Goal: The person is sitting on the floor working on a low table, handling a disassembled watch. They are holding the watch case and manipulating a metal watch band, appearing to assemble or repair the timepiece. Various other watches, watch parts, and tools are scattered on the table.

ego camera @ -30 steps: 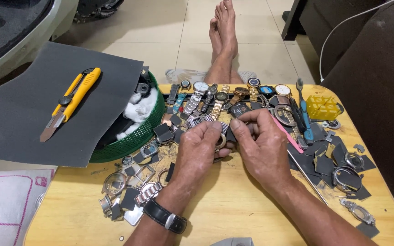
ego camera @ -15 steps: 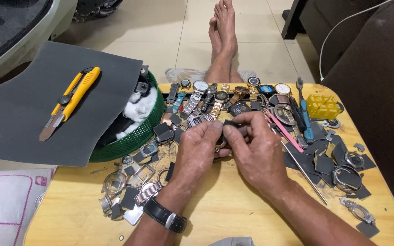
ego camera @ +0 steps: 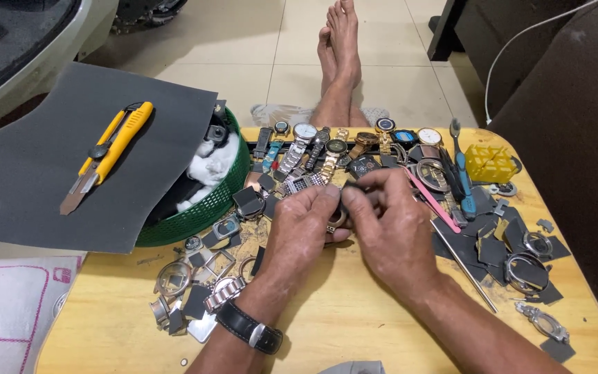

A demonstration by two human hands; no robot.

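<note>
Small metal watch part, mostly hidden, pinched between both hands' fingers above table

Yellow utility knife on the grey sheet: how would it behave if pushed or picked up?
The utility knife looks stiff and light, with a flat body, so it would probably slide, not roll. The grey sheet overhangs the green basket, so it may sag or tip.

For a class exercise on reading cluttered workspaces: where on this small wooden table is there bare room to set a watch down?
Bare wood lies along the table's near edge, between the left hand's wrist and the right hand's forearm, and on to the metal rod. The far row of watches, the green basket side and the right-hand grey scraps are crowded.
</note>
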